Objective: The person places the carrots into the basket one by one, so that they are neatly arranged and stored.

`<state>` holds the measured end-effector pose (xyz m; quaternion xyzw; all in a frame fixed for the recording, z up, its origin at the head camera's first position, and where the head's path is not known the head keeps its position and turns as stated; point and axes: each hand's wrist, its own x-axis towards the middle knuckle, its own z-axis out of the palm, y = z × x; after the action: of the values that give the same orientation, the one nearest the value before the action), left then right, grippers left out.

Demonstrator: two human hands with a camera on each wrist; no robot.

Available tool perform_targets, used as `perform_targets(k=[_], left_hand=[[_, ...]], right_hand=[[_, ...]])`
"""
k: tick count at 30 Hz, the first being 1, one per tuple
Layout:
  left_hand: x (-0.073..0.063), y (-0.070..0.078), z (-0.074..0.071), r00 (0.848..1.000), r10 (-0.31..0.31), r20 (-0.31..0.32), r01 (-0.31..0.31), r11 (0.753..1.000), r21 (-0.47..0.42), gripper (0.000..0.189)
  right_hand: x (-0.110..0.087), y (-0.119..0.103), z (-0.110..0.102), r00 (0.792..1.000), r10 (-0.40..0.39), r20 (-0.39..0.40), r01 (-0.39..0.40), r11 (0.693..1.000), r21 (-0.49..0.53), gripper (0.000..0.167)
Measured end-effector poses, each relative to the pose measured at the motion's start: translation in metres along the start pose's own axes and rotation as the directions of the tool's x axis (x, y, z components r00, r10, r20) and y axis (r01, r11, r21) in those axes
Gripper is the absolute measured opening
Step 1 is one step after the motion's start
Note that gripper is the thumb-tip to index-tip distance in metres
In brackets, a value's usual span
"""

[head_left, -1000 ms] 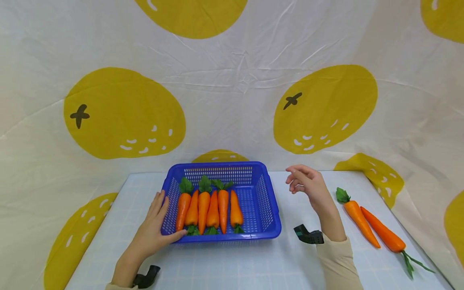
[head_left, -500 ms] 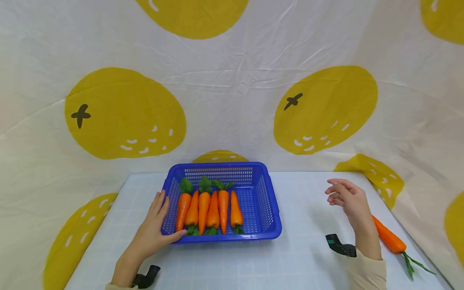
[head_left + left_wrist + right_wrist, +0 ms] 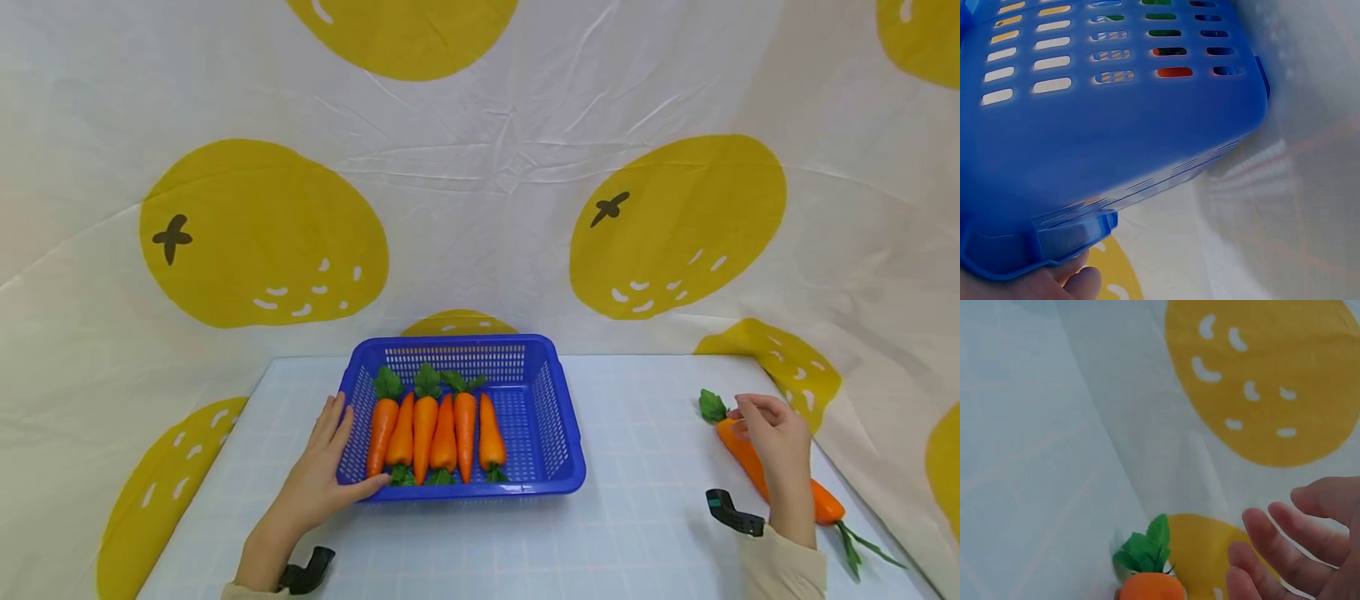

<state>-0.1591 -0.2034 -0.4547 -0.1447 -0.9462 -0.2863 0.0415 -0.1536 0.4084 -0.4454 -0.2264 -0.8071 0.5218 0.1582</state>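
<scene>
A blue plastic basket (image 3: 528, 417) stands on the table with several orange carrots (image 3: 425, 429) lined up side by side in its left and middle part. My left hand (image 3: 318, 467) rests on the basket's left front corner, fingers straight along the side and thumb over the front rim. In the left wrist view its fingertips (image 3: 1085, 281) touch the blue rim. My right hand (image 3: 776, 437) is over a carrot (image 3: 741, 454) lying on the table at right; in the right wrist view its fingers are spread beside that carrot's leafy top (image 3: 1147, 547), apart from it.
A second carrot (image 3: 827, 506) lies close by, partly behind my right wrist, its green leaves toward the table's right edge. The table (image 3: 637, 467) has a pale checked cover. Behind it hangs a white cloth (image 3: 480, 233) with yellow fruit prints.
My right hand has moved right and down, from beside the basket to over the carrot at right. The left hand and the basket stay in place.
</scene>
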Motion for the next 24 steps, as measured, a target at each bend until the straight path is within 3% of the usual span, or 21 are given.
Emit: perform_targets(k=[5,9,18,24], left_hand=[[0.000,0.000,0.000,1.000,-0.003,0.002,0.003,1.000,-0.002,0.117],[0.000,0.000,0.000,1.000,0.002,0.003,-0.002,1.000,-0.005,0.118],[-0.001,0.003,-0.002,1.000,-0.007,0.010,0.007,1.000,-0.011,0.118],[0.000,0.002,-0.002,1.000,-0.008,0.010,0.008,1.000,-0.011,0.117]], right_hand=[[0.003,0.010,0.000,1.000,-0.003,-0.002,0.002,0.982,-0.190,0.054],[0.005,0.017,-0.001,0.999,-0.007,0.039,0.019,0.950,-0.313,0.056],[0.011,0.031,-0.004,0.996,0.024,0.090,0.013,0.919,-0.394,0.061],[0.011,0.033,-0.002,0.991,0.041,0.127,0.010,0.925,-0.379,0.065]])
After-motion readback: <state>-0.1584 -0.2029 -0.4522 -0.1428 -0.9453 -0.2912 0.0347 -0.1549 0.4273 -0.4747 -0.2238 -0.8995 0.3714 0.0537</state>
